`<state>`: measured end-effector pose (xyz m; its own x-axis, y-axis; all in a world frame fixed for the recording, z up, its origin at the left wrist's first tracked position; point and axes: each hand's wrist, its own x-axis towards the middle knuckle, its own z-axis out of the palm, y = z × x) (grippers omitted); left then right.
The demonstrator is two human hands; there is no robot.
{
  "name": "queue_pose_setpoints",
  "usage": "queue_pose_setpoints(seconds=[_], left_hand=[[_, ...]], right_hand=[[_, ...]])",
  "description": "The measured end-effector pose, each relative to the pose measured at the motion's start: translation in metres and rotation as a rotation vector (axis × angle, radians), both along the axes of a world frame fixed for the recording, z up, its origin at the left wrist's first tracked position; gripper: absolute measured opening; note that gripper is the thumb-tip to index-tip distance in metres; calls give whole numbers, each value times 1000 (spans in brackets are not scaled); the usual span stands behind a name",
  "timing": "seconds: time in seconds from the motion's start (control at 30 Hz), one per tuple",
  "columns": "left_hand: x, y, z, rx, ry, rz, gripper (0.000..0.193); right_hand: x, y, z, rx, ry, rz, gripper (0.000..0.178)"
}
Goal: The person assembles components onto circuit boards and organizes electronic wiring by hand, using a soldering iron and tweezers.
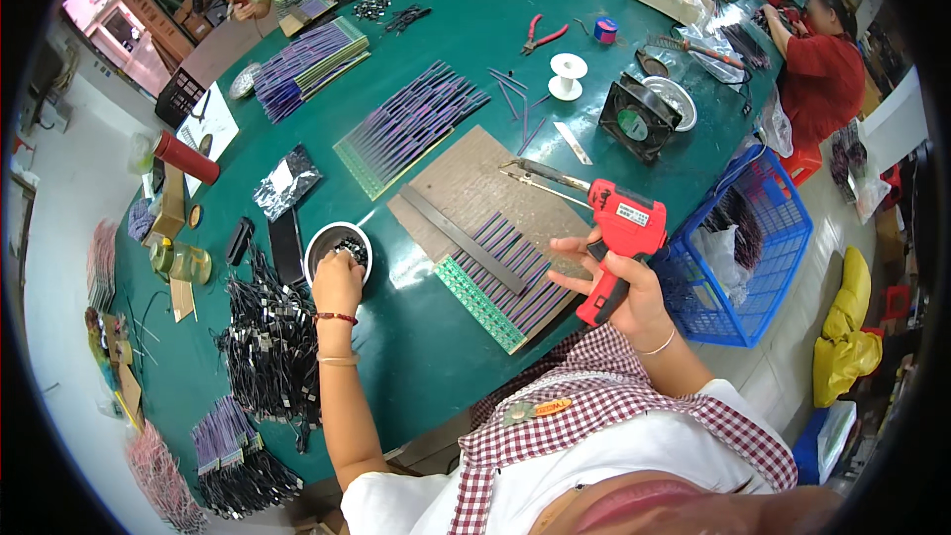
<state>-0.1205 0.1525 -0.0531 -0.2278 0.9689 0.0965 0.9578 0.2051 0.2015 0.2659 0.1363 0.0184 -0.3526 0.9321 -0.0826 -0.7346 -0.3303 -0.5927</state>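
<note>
A red soldering gun [627,221] sits in a worker's right hand [634,287], clamped about the handle with some fingers splayed, over the right side of a cardboard sheet [475,173]; its body carries a pale printed label and dark marks, and its tip points left. The left hand [338,284] dips into a round bowl [314,248] of small parts [349,243] at left; its fingertips are hidden, so whether they are together or apart cannot be told. Between the hands, on the cardboard, lies a green circuit board [477,304] with a row of purple and dark wires [525,251], crossed by a grey metal bar [463,238]. Farther off on the green table [416,357] lie more wired boards [411,124], red-handled pliers [533,41], a white spool [568,79] and a black fan [634,119] with a green label, its print too small to read. Black cables [267,337] heap at near left; a blue crate [758,322] stands at right. The worker's checked apron [604,367] bears an orange lettered badge [553,406]. Two co-workers [822,74] sit at far left and far right
</note>
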Motion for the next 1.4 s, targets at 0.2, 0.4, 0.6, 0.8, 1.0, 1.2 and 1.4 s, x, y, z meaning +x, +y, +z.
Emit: queue_pose_setpoints(seconds=[0.2,0.4,0.6,0.8,1.0,1.2,1.4], left_hand=[[-10,-4,13,181,-118,60,8],[66,-38,57,55,-1091,-48,8],[164,-70,63,-27,-1601,-78,9],[177,-77,64,17,-1590,-60,14],[191,-77,58,415,-943,-156,13],[177,-82,65,159,-1094,-220,8],[148,-76,68,-216,-1152,-233,10]], right_hand=[[-7,7,11,9,-96,-18,26],[-17,2,13,14,-265,-9,34],[-59,-12,3,283,-662,121,37],[-60,-14,1,301,-731,147,40],[-66,-18,-4,361,-885,-7,35],[-63,-22,2,470,-1011,-8,31],[-71,-14,5,470,-1044,242,37]])
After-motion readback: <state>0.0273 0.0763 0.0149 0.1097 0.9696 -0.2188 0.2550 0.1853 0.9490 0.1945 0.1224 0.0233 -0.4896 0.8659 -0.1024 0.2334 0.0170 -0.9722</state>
